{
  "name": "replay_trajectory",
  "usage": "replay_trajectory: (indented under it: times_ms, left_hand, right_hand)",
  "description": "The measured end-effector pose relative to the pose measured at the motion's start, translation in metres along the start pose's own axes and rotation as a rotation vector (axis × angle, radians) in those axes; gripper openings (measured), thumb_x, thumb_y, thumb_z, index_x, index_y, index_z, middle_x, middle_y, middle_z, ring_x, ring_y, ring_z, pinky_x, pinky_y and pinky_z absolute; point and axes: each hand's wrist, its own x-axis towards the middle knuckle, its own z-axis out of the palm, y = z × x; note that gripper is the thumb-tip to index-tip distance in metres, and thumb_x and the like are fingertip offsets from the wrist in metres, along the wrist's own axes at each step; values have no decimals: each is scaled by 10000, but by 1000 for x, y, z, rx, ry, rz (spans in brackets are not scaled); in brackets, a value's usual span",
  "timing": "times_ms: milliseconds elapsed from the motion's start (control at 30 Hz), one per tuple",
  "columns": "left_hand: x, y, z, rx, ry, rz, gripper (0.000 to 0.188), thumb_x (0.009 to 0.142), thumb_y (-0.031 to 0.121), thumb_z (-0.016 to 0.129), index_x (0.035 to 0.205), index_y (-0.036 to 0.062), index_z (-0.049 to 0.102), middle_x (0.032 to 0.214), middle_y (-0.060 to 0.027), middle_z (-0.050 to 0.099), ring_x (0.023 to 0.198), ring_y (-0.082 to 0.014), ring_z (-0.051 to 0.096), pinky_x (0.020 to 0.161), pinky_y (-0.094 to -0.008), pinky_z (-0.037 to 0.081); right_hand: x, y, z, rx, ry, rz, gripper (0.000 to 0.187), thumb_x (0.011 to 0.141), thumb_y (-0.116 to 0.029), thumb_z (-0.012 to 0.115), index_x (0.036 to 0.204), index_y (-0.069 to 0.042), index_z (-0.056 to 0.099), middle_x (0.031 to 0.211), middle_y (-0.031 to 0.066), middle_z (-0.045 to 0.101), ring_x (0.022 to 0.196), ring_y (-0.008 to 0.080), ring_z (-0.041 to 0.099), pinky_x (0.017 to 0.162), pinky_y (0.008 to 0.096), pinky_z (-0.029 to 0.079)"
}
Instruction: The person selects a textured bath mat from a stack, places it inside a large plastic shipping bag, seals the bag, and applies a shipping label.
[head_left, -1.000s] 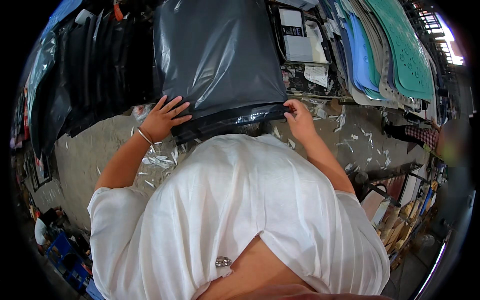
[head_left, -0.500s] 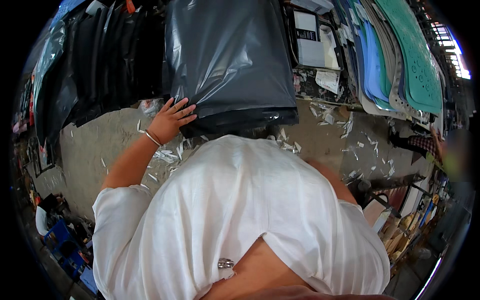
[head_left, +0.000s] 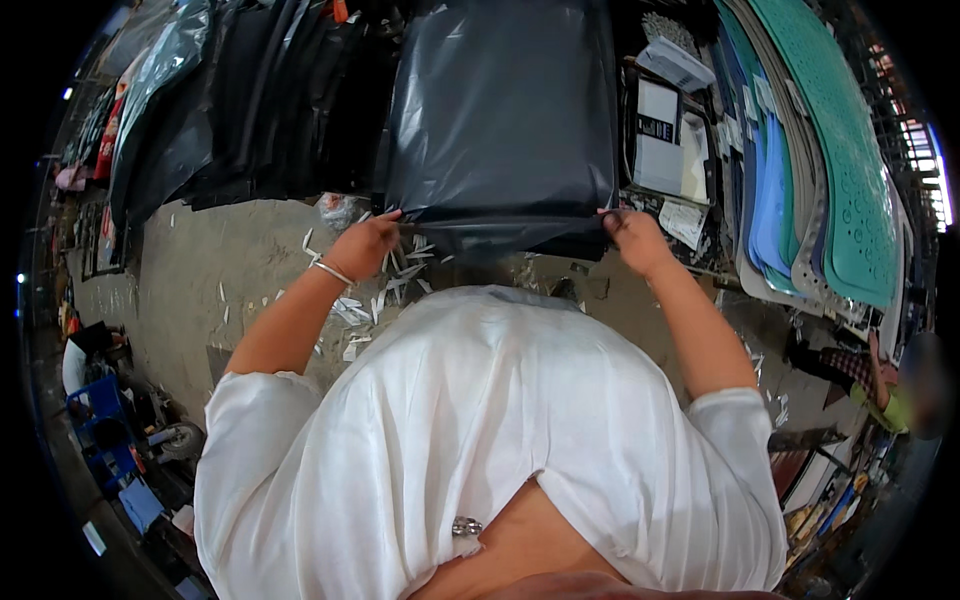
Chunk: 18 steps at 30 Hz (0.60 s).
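Observation:
A large black plastic bag (head_left: 500, 125) lies flat in front of me, its glossy surface lightly creased. My left hand (head_left: 366, 246) is closed on the near left corner of its edge. At the near right corner, my right hand (head_left: 636, 242) pinches the same edge between thumb and fingers. Between the two hands the thin plastic edge stretches across and sags a little toward me. Beneath it, more dark plastic shows; how many layers there are I cannot tell.
Stacked black plastic bags (head_left: 260, 110) lie to the left. At right are an open box (head_left: 665, 145) with white cards and a pile of green mats (head_left: 825, 150). White scraps (head_left: 350, 308) litter the floor. A person (head_left: 850, 370) is at far right.
My right hand has come into view and taken the bag's near right corner. My left hand has gone from lying spread on the bag to gripping its near left corner.

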Motion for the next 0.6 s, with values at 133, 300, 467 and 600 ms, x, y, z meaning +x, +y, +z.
replay_trajectory:
  times_ms: [133,300,467,600]
  left_hand:
    - [50,19,-11,-302,368,-637,398,941,354,528,894,-20,657,828,-238,660,880,-430,637,777,-446,505]
    - [60,7,25,74,477,-646,300,887,272,622,1009,-2,634,911,-210,671,872,-406,622,829,-471,477]
    - [69,87,17,349,667,-191,585,831,231,696,1335,49,461,1382,-227,448,1248,-411,420,1063,-465,328]
    - [116,73,50,252,440,-258,841,826,408,679,1519,211,243,1586,-195,81,1420,-462,152,1149,-520,184]
  right_hand:
    - [46,14,15,123,280,271,372,915,-307,590,783,38,626,773,230,636,804,411,623,754,457,468]
    - [29,-18,27,-47,478,300,306,854,-244,635,1073,-32,600,1049,195,636,991,384,593,860,461,468]
    - [16,-55,27,-257,456,-419,604,824,-251,685,1339,-38,454,1403,172,451,1318,351,404,1096,468,306]
    - [32,-27,52,-245,511,-250,681,846,-283,666,1414,-33,388,1502,181,336,1409,341,286,1152,439,246]
